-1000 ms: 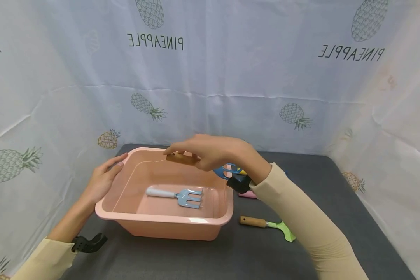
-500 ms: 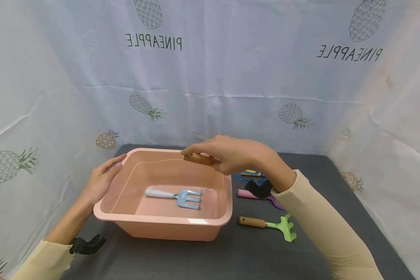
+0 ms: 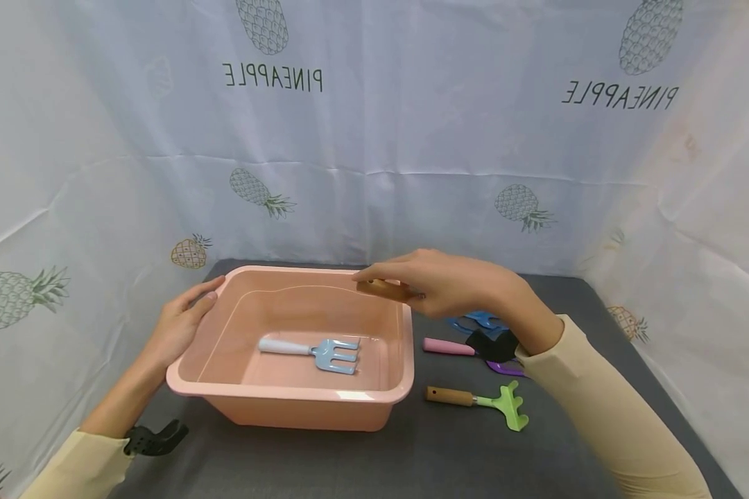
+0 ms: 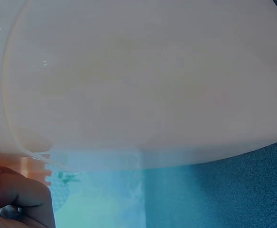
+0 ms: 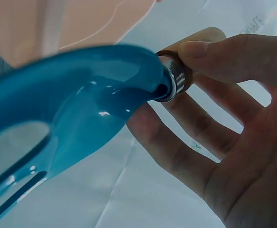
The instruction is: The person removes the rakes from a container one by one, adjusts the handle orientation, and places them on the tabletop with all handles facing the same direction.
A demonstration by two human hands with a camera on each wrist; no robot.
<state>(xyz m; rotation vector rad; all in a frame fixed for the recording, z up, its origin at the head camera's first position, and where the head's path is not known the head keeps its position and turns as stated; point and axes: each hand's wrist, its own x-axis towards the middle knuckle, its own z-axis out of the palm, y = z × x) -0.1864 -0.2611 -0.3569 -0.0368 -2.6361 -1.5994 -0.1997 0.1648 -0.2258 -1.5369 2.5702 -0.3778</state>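
The right hand (image 3: 443, 283) pinches a blue tool (image 5: 100, 109) by its wooden handle (image 3: 383, 290), above the far right corner of the pink tub (image 3: 256, 391). This handle lies roughly along the far edge, its end pointing left. The left hand (image 3: 179, 320), farther from it, holds the tub's left edge.

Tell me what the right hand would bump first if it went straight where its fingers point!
Maybe the tub: in the head view, the right hand points left across its far side. I can't tell how high the hand is, so it might pass right over.
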